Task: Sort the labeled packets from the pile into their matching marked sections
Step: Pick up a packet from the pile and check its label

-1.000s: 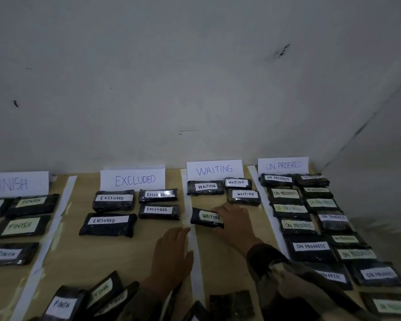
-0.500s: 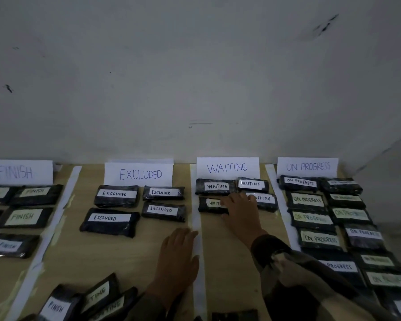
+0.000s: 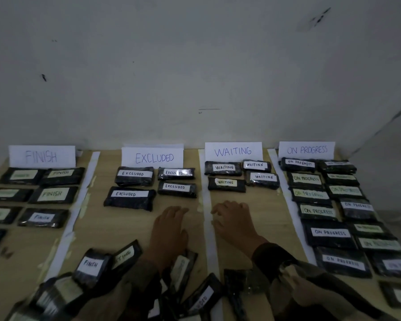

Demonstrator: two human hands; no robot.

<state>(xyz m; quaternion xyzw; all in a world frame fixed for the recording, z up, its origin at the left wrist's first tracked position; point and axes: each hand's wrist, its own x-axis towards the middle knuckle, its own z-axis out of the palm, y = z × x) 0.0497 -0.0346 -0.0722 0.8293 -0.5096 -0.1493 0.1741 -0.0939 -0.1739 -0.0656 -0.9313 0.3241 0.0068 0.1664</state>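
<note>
A black packet labelled WAITING (image 3: 226,184) lies in the WAITING section under its sign (image 3: 233,151), beside three other WAITING packets. My right hand (image 3: 234,222) hovers empty just in front of it, fingers loosely spread. My left hand (image 3: 169,230) rests flat on the wooden table (image 3: 116,230) in the EXCLUDED section, holding nothing. The pile of unsorted black packets (image 3: 95,265) lies at the near edge, partly hidden by my sleeves; a FINISH label and part of a WAITING label show on top.
White paper strips (image 3: 79,200) divide the table into sections signed FINISH (image 3: 41,156), EXCLUDED (image 3: 153,158) and ON PROGRESS (image 3: 307,149). Several packets fill each; the ON PROGRESS section (image 3: 329,232) runs in two long rows along the right. A grey wall stands behind.
My right hand slid the WAITING packet up into the second row of its section, let it go and drew back toward me. My left hand stayed flat on the table.
</note>
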